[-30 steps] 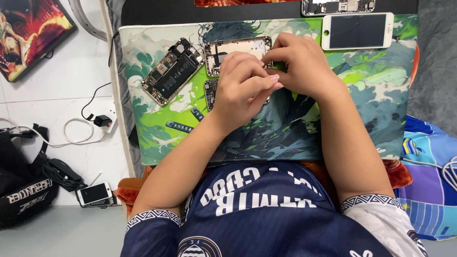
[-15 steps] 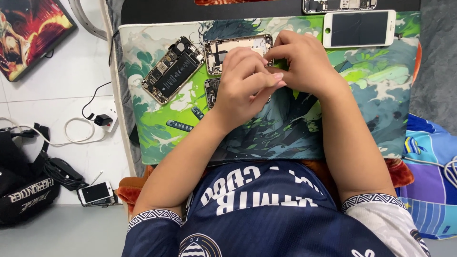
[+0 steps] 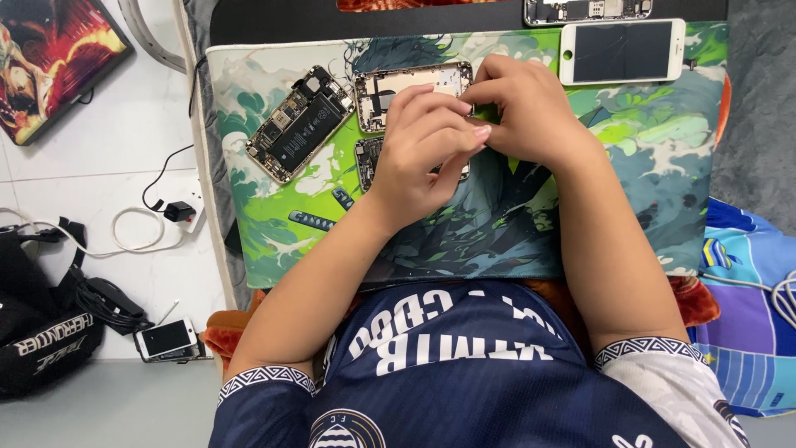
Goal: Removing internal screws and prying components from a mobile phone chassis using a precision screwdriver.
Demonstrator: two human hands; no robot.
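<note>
My left hand (image 3: 427, 141) and my right hand (image 3: 531, 112) meet over a green patterned mat (image 3: 647, 191). Their fingertips pinch a small phone part (image 3: 471, 109) between them; most of it is hidden by the fingers. Just left of the fingertips lies an empty gold phone housing (image 3: 406, 87), and my left hand covers its lower right corner. Under my left wrist a second opened phone piece (image 3: 367, 158) shows only partly. An opened phone with a black battery (image 3: 298, 124) lies tilted farther left on the mat.
A white phone screen (image 3: 622, 51) lies at the mat's top right, with a bare phone frame (image 3: 589, 10) above it. Two small dark parts (image 3: 312, 220) sit on the mat's left. On the floor to the left are a plug with white cable (image 3: 178, 211), a phone (image 3: 166, 338) and a black bag (image 3: 41, 332).
Both hands stay together at the same spot over the housing; only slight finger movement shows.
</note>
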